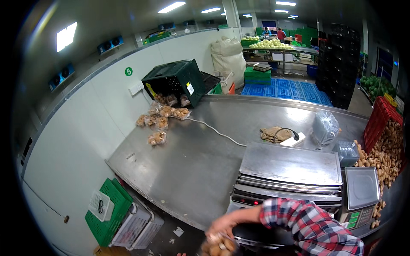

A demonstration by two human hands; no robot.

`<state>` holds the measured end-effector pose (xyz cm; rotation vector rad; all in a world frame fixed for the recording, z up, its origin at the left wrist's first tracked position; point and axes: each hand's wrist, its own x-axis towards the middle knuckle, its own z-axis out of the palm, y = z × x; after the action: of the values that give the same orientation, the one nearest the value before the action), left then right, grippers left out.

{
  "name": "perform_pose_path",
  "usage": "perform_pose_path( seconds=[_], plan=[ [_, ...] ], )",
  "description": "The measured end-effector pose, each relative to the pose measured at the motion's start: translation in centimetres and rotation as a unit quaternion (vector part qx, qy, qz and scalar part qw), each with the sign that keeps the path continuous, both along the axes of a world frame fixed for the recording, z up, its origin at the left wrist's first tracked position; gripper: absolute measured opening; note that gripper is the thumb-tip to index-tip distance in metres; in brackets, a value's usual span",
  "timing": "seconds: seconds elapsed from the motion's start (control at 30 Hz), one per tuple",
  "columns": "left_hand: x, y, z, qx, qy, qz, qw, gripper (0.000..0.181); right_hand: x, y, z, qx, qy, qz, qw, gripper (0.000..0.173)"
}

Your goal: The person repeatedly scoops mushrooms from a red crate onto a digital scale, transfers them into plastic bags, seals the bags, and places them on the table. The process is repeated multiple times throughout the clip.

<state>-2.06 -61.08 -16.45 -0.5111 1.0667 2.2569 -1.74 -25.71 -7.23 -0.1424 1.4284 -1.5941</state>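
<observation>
My right hand (221,226) reaches in from the right in a plaid sleeve, its fingers on top of a clear plastic-wrapped pack of brown mushrooms (220,247). The pack is held low, past the front edge of the steel table (192,166), and is partly cut off by the picture's bottom. Of my left hand (181,254) only fingertips show at the bottom edge, left of the pack; what they do is hidden. Beneath my right forearm stands a film-wrapping machine (290,164) with red indicator lights.
Wrapped mushroom packs (161,123) lie by a tipped dark green crate (179,81). To the right are a digital scale (362,188), clear trays (346,153), and loose mushrooms (387,153) spilling from a red crate (379,121). A white cord (217,131) crosses the table. Stacked baskets (137,227) stand front left.
</observation>
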Motion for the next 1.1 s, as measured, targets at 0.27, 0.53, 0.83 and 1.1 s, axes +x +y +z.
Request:
perform_pose_path(
  seconds=[0.27, 0.53, 0.83, 1.1],
  plan=[
    [3.4, -2.0, 2.0, 0.008, 0.035, -0.004, 0.999, 0.036, -15.1, 9.1, 15.2, -0.086, 0.131, -0.483, 0.862, 0.082],
    [-0.5, 11.6, 8.8, 0.059, 0.037, -0.205, 0.976, 0.036, 1.9, 6.5, 9.2, 0.113, 0.272, -0.249, 0.923, 0.037],
    [8.1, 29.0, 18.2, 0.154, 0.164, -0.535, 0.814, 0.037, 37.9, 12.4, 12.3, 0.173, 0.213, -0.733, 0.622, 0.032],
    [32.9, 40.7, 17.6, 0.156, 0.211, -0.734, 0.626, 0.046, 78.4, 15.2, -3.6, 0.630, 0.003, -0.767, 0.125, 0.015]
  ],
)
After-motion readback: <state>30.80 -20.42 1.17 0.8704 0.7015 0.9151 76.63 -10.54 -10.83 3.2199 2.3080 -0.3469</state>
